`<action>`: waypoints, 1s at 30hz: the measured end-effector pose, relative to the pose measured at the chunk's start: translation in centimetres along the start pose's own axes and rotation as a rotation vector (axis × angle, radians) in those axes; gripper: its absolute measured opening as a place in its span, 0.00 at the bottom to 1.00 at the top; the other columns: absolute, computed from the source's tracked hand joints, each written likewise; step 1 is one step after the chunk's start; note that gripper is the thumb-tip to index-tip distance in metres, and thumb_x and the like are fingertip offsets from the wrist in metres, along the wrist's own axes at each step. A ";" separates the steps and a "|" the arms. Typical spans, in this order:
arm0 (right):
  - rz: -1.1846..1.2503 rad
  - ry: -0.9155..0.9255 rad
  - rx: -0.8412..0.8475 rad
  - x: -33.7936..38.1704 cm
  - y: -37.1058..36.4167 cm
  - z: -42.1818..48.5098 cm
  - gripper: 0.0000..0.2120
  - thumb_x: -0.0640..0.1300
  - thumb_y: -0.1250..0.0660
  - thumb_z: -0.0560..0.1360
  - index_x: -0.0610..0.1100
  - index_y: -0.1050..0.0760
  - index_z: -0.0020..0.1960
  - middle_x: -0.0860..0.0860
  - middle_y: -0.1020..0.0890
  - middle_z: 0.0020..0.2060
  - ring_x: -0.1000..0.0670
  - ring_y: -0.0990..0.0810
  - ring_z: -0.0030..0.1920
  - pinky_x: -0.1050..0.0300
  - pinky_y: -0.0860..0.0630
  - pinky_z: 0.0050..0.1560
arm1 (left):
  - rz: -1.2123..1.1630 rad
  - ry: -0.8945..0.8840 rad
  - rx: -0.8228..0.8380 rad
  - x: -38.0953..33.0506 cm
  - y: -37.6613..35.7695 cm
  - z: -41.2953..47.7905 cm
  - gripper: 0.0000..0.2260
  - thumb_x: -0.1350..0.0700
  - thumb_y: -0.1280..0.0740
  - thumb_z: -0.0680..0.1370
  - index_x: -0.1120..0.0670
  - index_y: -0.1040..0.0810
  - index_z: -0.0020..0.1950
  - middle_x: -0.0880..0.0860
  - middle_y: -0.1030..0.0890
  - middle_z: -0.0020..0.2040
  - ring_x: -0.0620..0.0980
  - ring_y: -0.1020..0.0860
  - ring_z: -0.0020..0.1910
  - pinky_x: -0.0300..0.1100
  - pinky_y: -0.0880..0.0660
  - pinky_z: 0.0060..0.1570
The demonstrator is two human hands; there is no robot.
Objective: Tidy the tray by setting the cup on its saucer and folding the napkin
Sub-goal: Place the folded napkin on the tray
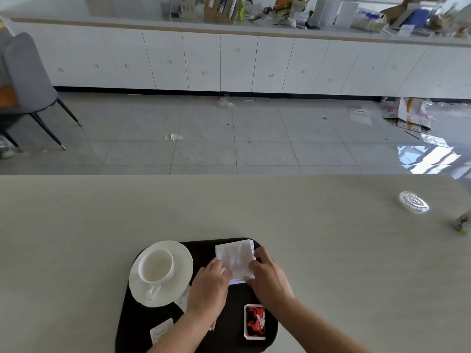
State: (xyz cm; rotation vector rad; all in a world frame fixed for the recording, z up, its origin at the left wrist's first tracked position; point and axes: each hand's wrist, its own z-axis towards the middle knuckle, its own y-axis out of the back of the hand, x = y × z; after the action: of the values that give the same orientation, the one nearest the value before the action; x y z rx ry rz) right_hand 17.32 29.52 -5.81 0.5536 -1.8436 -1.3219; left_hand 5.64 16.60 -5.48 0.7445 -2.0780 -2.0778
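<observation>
1. The left hand (207,289) reaches in from the bottom edge, palm down, knuckles up, fingers curled onto the near left corner of the white napkin (235,259) and pinching it.
2. The right hand (271,277) mirrors it on the other side, palm down, fingertips pressing the napkin's right edge; thumb and fingers close on the cloth there.
3. The napkin lies as a folded square between the two hands and just beyond them, on the far part of the black tray (204,253).
4. Left of the left hand, the white cup (156,267) stands upright on its saucer (182,261), handle pointing toward the person; the saucer overhangs the tray's left rim.
5. A red sachet (254,321) lies on the tray beneath the right wrist.
6. Both forearms are cut off by the bottom edge.
7. The left hand and forearm cover parts of some pale packets (161,331); their print cannot be read.
8. A clear glass dish (414,202) sits far to the right on the table (76,238), well apart from both hands.
</observation>
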 end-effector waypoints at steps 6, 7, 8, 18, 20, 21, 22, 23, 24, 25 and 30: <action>-0.009 0.044 0.007 -0.5 -0.5 0.0 0.09 0.46 0.34 0.76 0.40 0.21 0.46 0.48 0.26 0.50 0.46 0.25 0.51 0.53 0.25 0.49 | 0.083 -0.021 0.037 -0.3 0.5 0.1 0.14 0.61 0.18 0.56 0.53 0.19 0.34 0.51 0.21 0.39 0.48 0.22 0.32 0.39 0.26 0.30; -0.015 0.055 0.012 -0.5 -0.5 0.0 0.09 0.46 0.35 0.76 0.40 0.21 0.46 0.48 0.26 0.50 0.46 0.25 0.51 0.52 0.25 0.49 | 0.092 -0.024 0.042 -0.4 0.6 0.1 0.13 0.60 0.18 0.57 0.53 0.19 0.35 0.51 0.21 0.39 0.49 0.22 0.32 0.39 0.27 0.30; -0.019 0.061 0.016 -0.5 -0.5 0.0 0.09 0.46 0.36 0.76 0.40 0.21 0.46 0.47 0.26 0.50 0.46 0.25 0.51 0.52 0.25 0.49 | 0.097 -0.023 0.060 -0.5 0.6 0.0 0.12 0.60 0.19 0.60 0.53 0.19 0.37 0.51 0.20 0.41 0.49 0.22 0.33 0.40 0.27 0.32; -0.002 0.044 -0.005 0.0 0.3 -0.4 0.10 0.48 0.32 0.75 0.41 0.24 0.50 0.47 0.27 0.52 0.44 0.25 0.51 0.52 0.24 0.48 | 0.041 -0.025 -0.002 -0.1 0.9 -1.0 0.12 0.57 0.36 0.77 0.52 0.25 0.61 0.52 0.26 0.60 0.50 0.27 0.61 0.43 0.27 0.56; 0.018 0.029 -0.024 0.1 0.6 -0.9 0.12 0.48 0.30 0.73 0.43 0.24 0.52 0.48 0.27 0.53 0.45 0.25 0.52 0.54 0.24 0.49 | 0.017 -0.018 -0.026 0.2 1.5 -1.8 0.13 0.59 0.34 0.75 0.53 0.23 0.59 0.52 0.24 0.59 0.51 0.26 0.61 0.43 0.25 0.55; 0.026 0.023 -0.036 0.1 0.7 -1.2 0.13 0.49 0.30 0.72 0.44 0.24 0.54 0.48 0.27 0.53 0.46 0.25 0.53 0.55 0.25 0.50 | -0.004 -0.011 -0.035 0.4 1.9 -2.3 0.13 0.60 0.32 0.73 0.54 0.21 0.57 0.52 0.22 0.56 0.52 0.24 0.58 0.43 0.23 0.53; 0.035 0.019 -0.052 0.2 0.7 -1.5 0.14 0.48 0.30 0.73 0.44 0.24 0.56 0.49 0.26 0.54 0.46 0.26 0.55 0.56 0.25 0.51 | -0.036 -0.006 -0.043 0.7 2.1 -2.9 0.13 0.61 0.30 0.70 0.54 0.20 0.54 0.52 0.21 0.53 0.52 0.22 0.55 0.43 0.22 0.49; 0.044 0.015 -0.073 0.2 0.6 -1.8 0.14 0.47 0.31 0.73 0.44 0.24 0.57 0.49 0.26 0.55 0.46 0.26 0.56 0.56 0.26 0.53 | -0.065 -0.008 -0.051 0.9 2.3 -3.5 0.13 0.61 0.27 0.67 0.54 0.19 0.52 0.52 0.20 0.51 0.51 0.21 0.51 0.43 0.21 0.45; 0.052 0.008 -0.097 0.4 0.5 -2.1 0.13 0.45 0.32 0.74 0.44 0.23 0.57 0.49 0.26 0.55 0.47 0.27 0.56 0.56 0.26 0.53 | -0.087 -0.013 -0.060 1.2 2.5 -4.1 0.14 0.61 0.26 0.66 0.54 0.18 0.51 0.51 0.20 0.50 0.51 0.20 0.49 0.42 0.21 0.43; 0.059 0.001 -0.117 0.6 0.5 -2.4 0.12 0.44 0.34 0.75 0.44 0.23 0.57 0.50 0.26 0.55 0.47 0.27 0.57 0.55 0.25 0.53 | -0.099 -0.019 -0.072 1.3 2.6 -4.7 0.15 0.61 0.25 0.65 0.53 0.18 0.51 0.51 0.19 0.50 0.50 0.20 0.49 0.41 0.20 0.42; 0.046 0.042 -0.131 3.1 -0.1 -4.1 0.11 0.46 0.37 0.77 0.47 0.22 0.57 0.54 0.25 0.56 0.50 0.29 0.58 0.56 0.24 0.48 | -0.095 0.024 -0.065 1.9 2.7 -7.8 0.12 0.57 0.25 0.68 0.51 0.19 0.50 0.49 0.20 0.47 0.48 0.21 0.43 0.41 0.22 0.40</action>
State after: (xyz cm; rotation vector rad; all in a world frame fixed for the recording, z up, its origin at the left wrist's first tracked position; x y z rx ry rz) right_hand 18.69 24.84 -4.20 0.4637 -1.7123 -1.3788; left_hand 6.46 8.58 -2.98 0.8708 -1.9886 -2.1623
